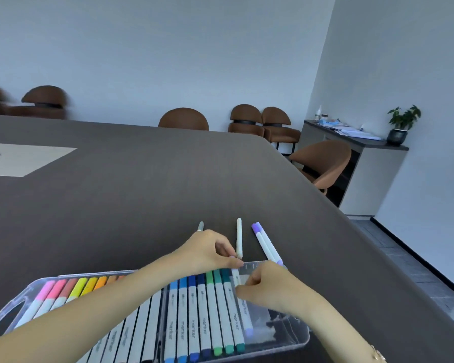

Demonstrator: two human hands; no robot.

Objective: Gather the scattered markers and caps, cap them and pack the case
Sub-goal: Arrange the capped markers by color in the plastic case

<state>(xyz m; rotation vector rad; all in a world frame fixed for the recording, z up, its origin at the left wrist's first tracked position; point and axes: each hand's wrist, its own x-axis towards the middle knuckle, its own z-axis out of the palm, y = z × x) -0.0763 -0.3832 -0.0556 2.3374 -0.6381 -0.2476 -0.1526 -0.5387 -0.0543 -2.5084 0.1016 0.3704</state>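
Note:
A clear plastic marker case (pixel 288 344) lies open at the table's near edge, filled with a row of white markers with coloured caps. My left hand (pixel 210 251) reaches across it and pinches the top end of a marker at the case's far rim. My right hand (pixel 270 286) holds the same marker (pixel 244 314), which has a pale purple cap, as it lies in the right end of the case. Beyond the case on the table lie a grey-capped marker (pixel 200 226), partly hidden by my left hand, a cream marker (pixel 239 238) and two purple-capped markers (pixel 265 241).
The dark table (pixel 142 195) stretches far ahead, with a pale inset panel (pixel 24 159) at the left. Its right edge runs diagonally close to the case. Brown chairs (pixel 323 163) stand around it, and a sideboard with a plant (pixel 404 124) is at the far right.

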